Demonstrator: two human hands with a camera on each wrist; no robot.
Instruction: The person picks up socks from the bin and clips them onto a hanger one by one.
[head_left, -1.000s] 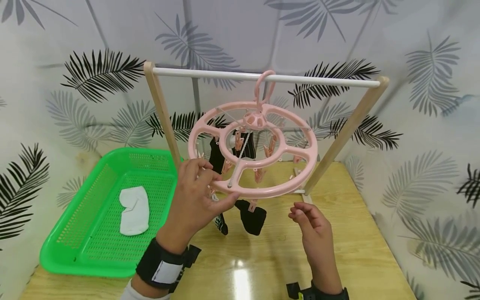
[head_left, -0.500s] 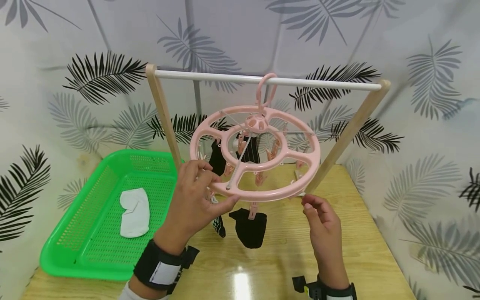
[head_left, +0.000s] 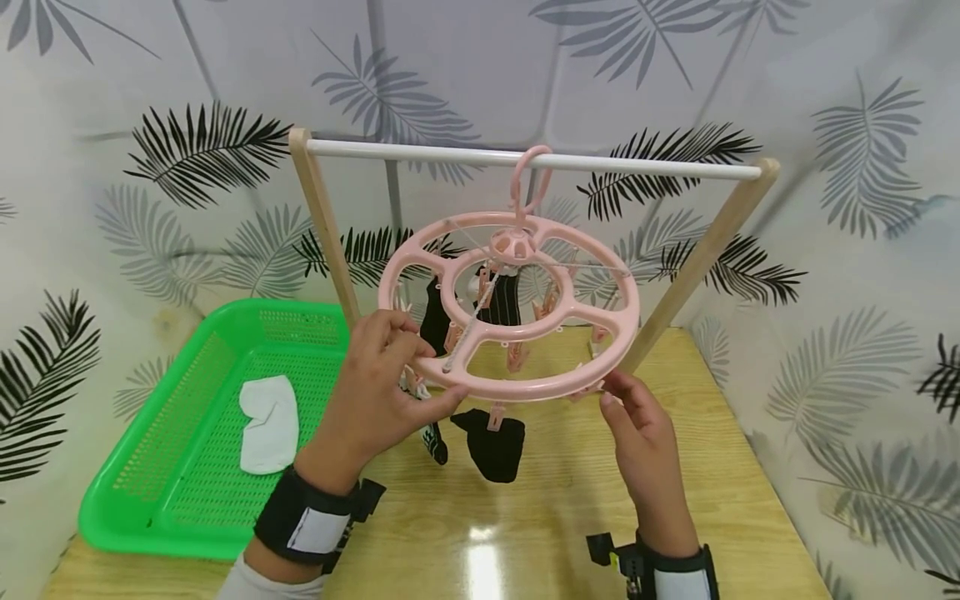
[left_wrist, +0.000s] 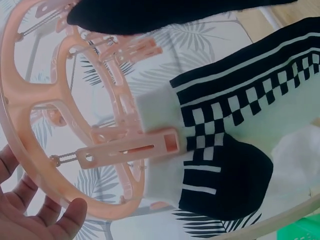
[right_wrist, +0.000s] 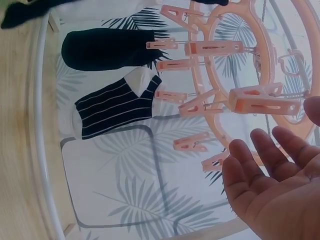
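Note:
A pink round clip hanger [head_left: 525, 389] hangs by its hook from a white bar. My left hand [head_left: 367, 392] grips its near-left rim, thumb on the near side and fingers over it. My right hand [head_left: 647, 454] is at the near-right rim with fingertips right by it; in the right wrist view its loosely bent fingers stand apart, beside a pink clip [right_wrist: 265, 102]. A checkered black-and-white sock [left_wrist: 205, 150] hangs from a clip [left_wrist: 127, 149]. A striped sock [right_wrist: 117, 112] and a black sock [right_wrist: 110, 50] hang farther round. Another black sock [head_left: 498, 450] dangles at the front.
To the left a green basket [head_left: 123, 471] stands on the wooden table [head_left: 555, 517], a white sock [head_left: 270, 425] lying in it. The rack's wooden posts [head_left: 324, 221] flank the hanger and carry the white bar [head_left: 637, 167]. A leaf-patterned cloth hangs behind.
My right hand has moved right and up to the rim's near-right part. The hanger has turned slightly, with the front black sock swinging and my left hand shifting a little left.

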